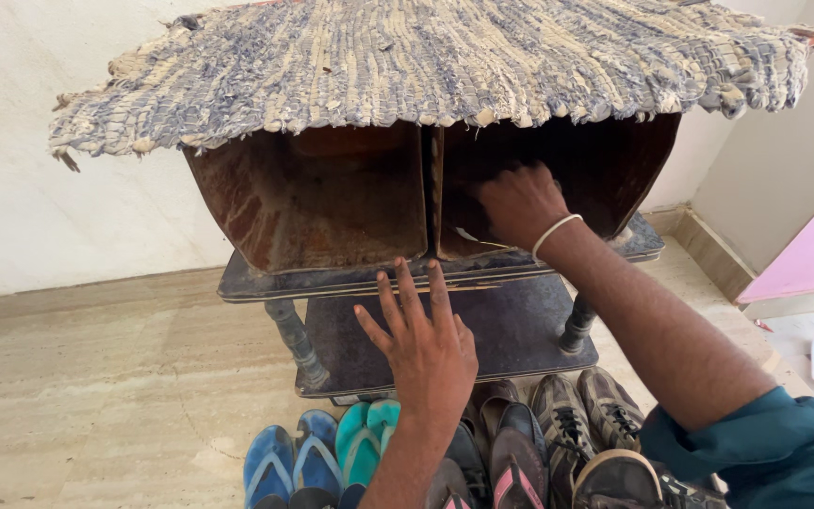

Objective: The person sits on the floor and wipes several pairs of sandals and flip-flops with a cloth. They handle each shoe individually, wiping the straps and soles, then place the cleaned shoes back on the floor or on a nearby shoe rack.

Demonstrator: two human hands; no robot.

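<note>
Two hands: right hand (518, 203) inside rusty box (558, 179), grip possibly empty; left hand (423, 344) spread wide below.

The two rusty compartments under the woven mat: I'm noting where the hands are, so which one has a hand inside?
The right compartment: the right hand reaches into it. The left compartment has no hand inside; the left hand hovers lower.

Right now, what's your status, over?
Left hand open, fingers spread, on the shelf edge. Right hand reaching into the rusty right compartment. Footwear below.
</note>
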